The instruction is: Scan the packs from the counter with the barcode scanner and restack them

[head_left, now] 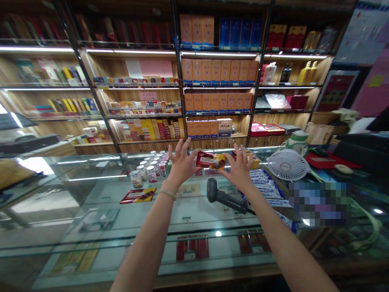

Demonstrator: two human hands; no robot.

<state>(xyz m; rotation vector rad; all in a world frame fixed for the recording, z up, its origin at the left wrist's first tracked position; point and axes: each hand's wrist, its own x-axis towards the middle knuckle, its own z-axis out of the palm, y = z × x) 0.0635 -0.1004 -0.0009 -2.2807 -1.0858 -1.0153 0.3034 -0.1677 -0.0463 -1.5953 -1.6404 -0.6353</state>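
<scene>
Opposite ends of the red-and-yellow chocolate packet are pinched by thumb and forefinger of the left hand and right hand, other fingers spread. It is held above the glass tabletop, toward the far edge. Light, slick-wrapped, breakable contents are judged likely; gentle end grips are advised.

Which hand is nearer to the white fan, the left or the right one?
Right. The right hand holds the right end of the bar, left of the fan. The left hand holds the other end, farther left.
</scene>
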